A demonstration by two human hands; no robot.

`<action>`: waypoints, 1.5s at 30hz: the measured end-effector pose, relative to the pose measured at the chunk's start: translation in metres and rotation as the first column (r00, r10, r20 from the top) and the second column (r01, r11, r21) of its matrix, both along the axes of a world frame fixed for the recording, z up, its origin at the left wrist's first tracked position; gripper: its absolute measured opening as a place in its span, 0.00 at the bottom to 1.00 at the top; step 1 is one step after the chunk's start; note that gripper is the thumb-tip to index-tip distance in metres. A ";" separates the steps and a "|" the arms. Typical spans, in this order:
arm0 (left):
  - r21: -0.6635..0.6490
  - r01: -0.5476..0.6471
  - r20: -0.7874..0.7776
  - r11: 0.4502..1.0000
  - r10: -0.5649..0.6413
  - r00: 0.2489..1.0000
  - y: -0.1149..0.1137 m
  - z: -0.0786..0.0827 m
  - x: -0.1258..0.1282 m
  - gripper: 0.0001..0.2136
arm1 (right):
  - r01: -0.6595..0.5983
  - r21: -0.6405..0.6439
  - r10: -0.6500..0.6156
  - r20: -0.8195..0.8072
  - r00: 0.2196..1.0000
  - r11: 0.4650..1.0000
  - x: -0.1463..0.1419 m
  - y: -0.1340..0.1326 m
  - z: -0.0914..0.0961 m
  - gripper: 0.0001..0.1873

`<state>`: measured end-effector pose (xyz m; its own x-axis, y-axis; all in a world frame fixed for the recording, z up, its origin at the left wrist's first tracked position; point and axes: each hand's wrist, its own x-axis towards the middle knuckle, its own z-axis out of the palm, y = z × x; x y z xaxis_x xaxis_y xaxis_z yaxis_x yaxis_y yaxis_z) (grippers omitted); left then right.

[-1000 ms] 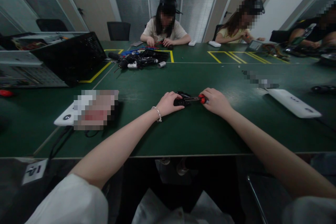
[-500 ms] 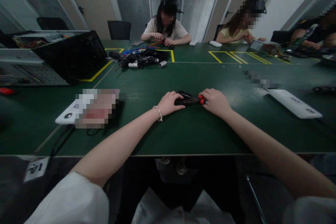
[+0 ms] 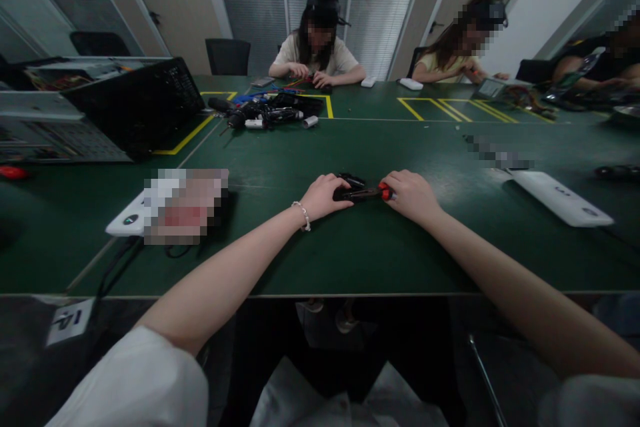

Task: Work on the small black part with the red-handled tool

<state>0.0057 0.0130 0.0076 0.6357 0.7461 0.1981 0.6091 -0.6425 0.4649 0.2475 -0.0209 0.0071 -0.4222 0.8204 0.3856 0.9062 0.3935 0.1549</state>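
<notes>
My left hand (image 3: 326,196), a beaded bracelet on its wrist, grips the left end of a slim black part (image 3: 357,195) between thumb and fingers, low over the green table. At the part's right end is my right hand (image 3: 411,195), its fingers curled round a red-handled tool (image 3: 385,191). The palm hides most of the tool, so its kind does not show. Just behind the slim part lies another black object (image 3: 352,180), close to my left fingertips.
On the left stand an open computer case (image 3: 135,107) and a white power bank (image 3: 133,217). A second power bank (image 3: 563,197) lies at right. Farther back are a black power drill (image 3: 243,113) and cables (image 3: 260,96). Several people sit across the table (image 3: 350,260).
</notes>
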 end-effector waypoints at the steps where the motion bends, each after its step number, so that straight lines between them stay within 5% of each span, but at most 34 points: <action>1: -0.001 0.000 0.000 1.000 0.000 1.000 0.000 0.001 0.000 0.16 | 0.003 -0.001 -0.003 0.004 1.000 1.000 0.000 0.000 0.000 0.10; 45: 0.016 -0.010 -0.001 1.000 0.010 1.000 0.000 -0.001 0.003 0.16 | 0.026 -0.029 -0.022 0.117 0.993 0.999 -0.001 0.000 0.000 0.10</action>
<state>0.0084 0.0128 0.0066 0.6280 0.7495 0.2093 0.6162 -0.6433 0.4544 0.2461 -0.0208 0.0070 -0.4429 0.8412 0.3101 0.8919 0.3781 0.2482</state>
